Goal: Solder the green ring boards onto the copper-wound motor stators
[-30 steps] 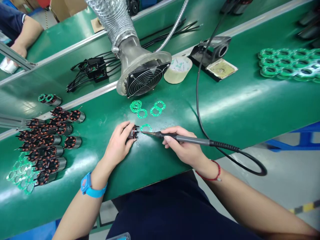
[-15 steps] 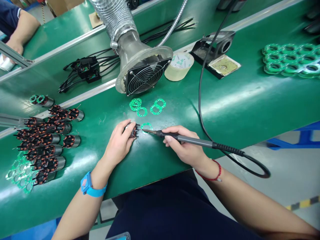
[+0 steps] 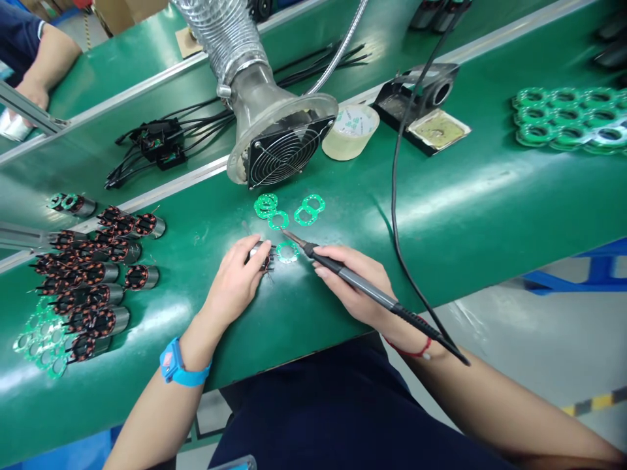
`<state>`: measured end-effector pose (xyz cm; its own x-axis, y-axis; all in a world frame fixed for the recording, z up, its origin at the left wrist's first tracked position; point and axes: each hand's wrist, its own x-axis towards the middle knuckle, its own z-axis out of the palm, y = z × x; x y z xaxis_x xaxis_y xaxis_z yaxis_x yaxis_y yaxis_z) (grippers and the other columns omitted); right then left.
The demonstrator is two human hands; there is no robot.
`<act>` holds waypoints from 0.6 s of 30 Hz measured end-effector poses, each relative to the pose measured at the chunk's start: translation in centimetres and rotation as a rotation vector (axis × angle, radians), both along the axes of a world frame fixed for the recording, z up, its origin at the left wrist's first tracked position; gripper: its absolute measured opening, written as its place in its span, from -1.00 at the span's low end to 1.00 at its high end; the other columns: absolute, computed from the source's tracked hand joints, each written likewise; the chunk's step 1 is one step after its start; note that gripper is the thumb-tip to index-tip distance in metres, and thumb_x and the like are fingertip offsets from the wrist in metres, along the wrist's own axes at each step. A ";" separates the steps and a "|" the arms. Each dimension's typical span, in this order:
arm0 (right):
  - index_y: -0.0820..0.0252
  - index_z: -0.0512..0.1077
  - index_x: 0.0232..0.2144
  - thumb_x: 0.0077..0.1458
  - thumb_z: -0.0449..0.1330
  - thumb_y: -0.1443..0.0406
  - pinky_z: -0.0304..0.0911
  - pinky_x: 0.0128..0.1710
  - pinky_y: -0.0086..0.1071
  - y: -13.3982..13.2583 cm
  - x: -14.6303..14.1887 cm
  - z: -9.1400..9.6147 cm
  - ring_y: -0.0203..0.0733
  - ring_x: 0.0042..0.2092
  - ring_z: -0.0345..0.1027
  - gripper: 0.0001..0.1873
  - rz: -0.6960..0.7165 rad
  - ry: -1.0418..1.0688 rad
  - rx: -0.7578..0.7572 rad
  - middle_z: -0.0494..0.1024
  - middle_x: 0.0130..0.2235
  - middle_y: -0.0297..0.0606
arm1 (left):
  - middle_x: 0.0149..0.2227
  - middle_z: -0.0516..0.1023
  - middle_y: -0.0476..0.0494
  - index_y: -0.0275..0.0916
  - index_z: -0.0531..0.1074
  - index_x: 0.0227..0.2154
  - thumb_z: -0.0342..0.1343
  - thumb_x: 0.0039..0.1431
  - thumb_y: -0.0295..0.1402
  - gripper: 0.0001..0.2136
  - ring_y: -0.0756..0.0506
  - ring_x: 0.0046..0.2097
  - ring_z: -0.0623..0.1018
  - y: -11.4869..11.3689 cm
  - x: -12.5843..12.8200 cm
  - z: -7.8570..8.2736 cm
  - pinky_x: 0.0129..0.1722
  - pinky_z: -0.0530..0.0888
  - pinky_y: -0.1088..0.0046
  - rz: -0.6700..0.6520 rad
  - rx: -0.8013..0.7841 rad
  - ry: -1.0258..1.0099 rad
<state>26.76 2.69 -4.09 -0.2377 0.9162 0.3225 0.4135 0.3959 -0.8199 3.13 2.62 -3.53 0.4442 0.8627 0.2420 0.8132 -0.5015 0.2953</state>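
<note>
My left hand (image 3: 236,282) is closed on a small motor stator (image 3: 264,254) with copper windings, pressed onto the green bench (image 3: 465,209). My right hand (image 3: 353,282) grips a grey soldering iron (image 3: 343,271) like a pen. Its tip points up and left, just past a green ring board (image 3: 287,251) that lies beside the stator. Several more green ring boards (image 3: 289,209) lie a little farther back.
A fume extractor fan (image 3: 281,153) on a ribbed hose stands behind the work spot. A tape roll (image 3: 350,130) and an iron stand with sponge (image 3: 424,108) sit behind to the right. Many stators (image 3: 88,274) lie left; stacked ring boards (image 3: 568,121) far right. Another person's arm (image 3: 42,62) is top left.
The soldering iron's tip left the stator and swung up and back, past the ring board; the handle now slants toward my right wrist. My left hand kept hold of the stator.
</note>
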 end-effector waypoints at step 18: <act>0.04 0.18 0.01 0.19 0.09 0.23 0.39 -0.11 -0.26 0.2 -4.3 1.7 -0.19 -0.13 0.49 -0.66 -0.060 0.372 -0.248 0.55 -0.22 -0.27 | -0.03 0.41 -0.20 -0.20 0.23 0.02 0.20 0.07 -0.25 -0.54 -0.14 -0.02 0.46 -1.5 0.6 1.9 0.01 0.41 0.26 0.127 -0.491 -0.510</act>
